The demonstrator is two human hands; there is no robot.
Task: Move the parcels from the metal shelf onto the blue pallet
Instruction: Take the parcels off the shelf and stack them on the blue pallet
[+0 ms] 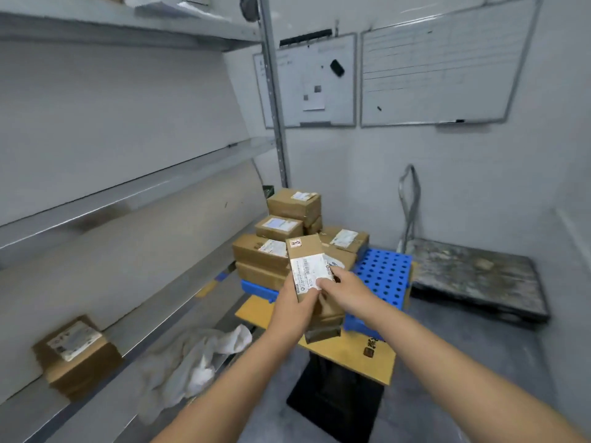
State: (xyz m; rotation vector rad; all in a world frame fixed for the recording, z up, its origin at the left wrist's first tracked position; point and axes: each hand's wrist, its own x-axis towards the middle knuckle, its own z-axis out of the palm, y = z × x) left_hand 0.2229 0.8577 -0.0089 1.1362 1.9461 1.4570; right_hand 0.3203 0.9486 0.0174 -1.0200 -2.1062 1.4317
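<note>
A labelled parcel [305,249] is held in both hands above the near edge of the blue pallet [383,273].

The small brown box is tilted, label up; its lower left corner is gripped by the curled fingers of the left hand [295,306], and its right edge is pinched at the label by the right hand [347,290]. A darker box [323,334] is seen just beneath the hands; whether it is held cannot be told. Behind it, stacked parcels [262,254] are piled on the far left part of the pallet. One more carton [76,356] is left on the metal shelf [128,193] at the lower left, near a crumpled white bag [192,359]. A flat cardboard sheet [351,353] is laid below the hands, and a worn platform trolley [473,276] is parked to the right of the pallet.
</note>
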